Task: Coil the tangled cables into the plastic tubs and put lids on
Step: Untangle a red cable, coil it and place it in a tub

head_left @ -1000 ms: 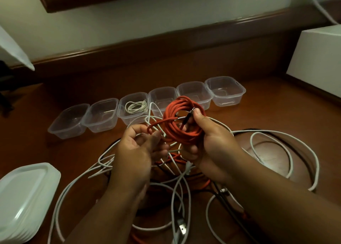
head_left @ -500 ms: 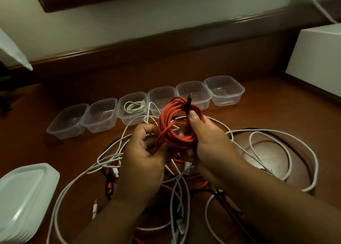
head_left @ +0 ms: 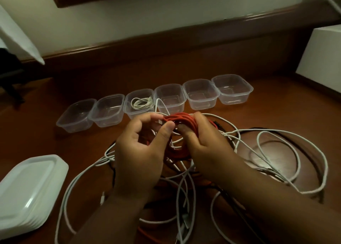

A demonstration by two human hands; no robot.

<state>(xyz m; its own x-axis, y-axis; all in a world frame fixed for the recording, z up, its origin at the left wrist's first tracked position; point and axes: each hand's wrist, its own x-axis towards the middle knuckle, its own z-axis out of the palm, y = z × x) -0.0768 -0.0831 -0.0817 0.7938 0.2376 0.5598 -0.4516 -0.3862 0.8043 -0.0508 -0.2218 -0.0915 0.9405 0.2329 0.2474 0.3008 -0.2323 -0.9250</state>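
Observation:
Both hands hold a coiled orange cable [head_left: 180,118] above the tangle. My left hand [head_left: 142,149] pinches the coil's top between thumb and fingers. My right hand [head_left: 204,142] wraps around the coil's right side, thumb inside the loop. Under the hands lies a tangle of white cables [head_left: 184,188] mixed with orange and black ones. Several clear plastic tubs stand in a row behind. The third tub from the left [head_left: 129,108] holds a coiled white cable [head_left: 142,102]. The tub just behind the coil [head_left: 180,94] has a white cable draped over its front rim.
A stack of white lids [head_left: 27,188] sits at the front left. A white box [head_left: 323,55] stands at the right. Loops of white cable [head_left: 295,151] spread over the wooden surface to the right. A wooden ledge and wall run along the back.
The orange coil has dropped from upright to lying flatter between the hands. My left hand has moved up onto the coil's top. The black plug end no longer sticks up.

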